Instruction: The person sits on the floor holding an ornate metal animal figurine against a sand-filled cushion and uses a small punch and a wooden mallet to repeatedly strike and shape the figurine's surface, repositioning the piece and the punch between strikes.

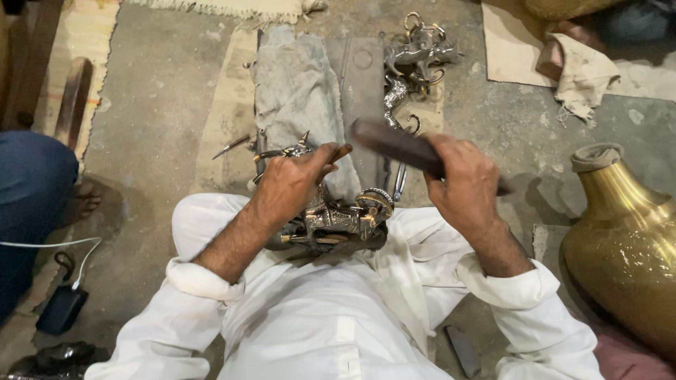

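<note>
Concrete floor (pixel 162 84), dusty, with a grey cloth (pixel 299 91) laid over a dark flat block (pixel 362 84) straight ahead of us. We sit on the floor in white clothes, knees apart.

Left hand (pixel 292 184) is closed around a thin metal punch (pixel 282 153), thumb pressed along it; its pointed tip pokes out to the left, over the cloth edge. Just below and right of that hand sits a silver-coloured metal animal figurine (pixel 345 217) in our lap, curled horn (pixel 377 199) on its right end. Hand and figurine overlap in view; we cannot tell whether the palm touches it.

Right hand (pixel 465 184) is clenched on a dark wooden mallet (pixel 401 146) (motion-blurred), head raised up-left, above the figurine and near the left thumb. Handle end runs out behind the wrist and is hard to see.

More cast figurines (pixel 415 56) lie in a heap at the far end of the block; shapes tangle, count unclear. A small pointed tool (pixel 231 146) lies left of the cloth. Brass vase (pixel 627 239) stands at the right, cut off by the frame edge, rag stuffed in its neck. Another person's blue-clad leg (pixel 32 204) and bare foot (pixel 81 204) at left, mostly out of frame. Black charger (pixel 62 309) with white cable lower left.
</note>
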{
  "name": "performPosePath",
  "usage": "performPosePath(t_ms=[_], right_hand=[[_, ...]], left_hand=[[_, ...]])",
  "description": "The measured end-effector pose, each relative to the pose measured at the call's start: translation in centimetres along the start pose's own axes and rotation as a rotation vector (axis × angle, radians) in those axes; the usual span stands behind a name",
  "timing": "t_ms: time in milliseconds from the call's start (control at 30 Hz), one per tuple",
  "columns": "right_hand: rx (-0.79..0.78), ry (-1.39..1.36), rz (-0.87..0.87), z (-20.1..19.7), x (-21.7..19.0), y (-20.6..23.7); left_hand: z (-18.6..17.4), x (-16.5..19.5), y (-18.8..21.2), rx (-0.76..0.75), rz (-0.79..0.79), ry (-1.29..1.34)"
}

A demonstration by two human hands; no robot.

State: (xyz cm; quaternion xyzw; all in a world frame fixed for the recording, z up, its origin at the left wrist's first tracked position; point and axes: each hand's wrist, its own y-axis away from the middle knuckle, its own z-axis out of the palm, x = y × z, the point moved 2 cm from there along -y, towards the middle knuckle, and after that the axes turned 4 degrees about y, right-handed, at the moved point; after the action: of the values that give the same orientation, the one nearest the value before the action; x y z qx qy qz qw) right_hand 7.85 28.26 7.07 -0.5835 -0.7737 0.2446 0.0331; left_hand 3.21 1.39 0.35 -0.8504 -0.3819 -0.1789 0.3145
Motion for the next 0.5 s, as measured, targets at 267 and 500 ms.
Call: performPosePath(t_ms=[267, 500], right_hand=[[0.005, 0.091, -0.014, 1.0, 0.6, 1.0], [0.018, 0.049, 0.037, 1.3, 1.0, 1.3]], left_hand=[[-0.2, 0.0, -0.2, 0.039, 0.046, 0.031], [-0.4, 0.1, -0.5, -0.066, 0.003, 0.017]])
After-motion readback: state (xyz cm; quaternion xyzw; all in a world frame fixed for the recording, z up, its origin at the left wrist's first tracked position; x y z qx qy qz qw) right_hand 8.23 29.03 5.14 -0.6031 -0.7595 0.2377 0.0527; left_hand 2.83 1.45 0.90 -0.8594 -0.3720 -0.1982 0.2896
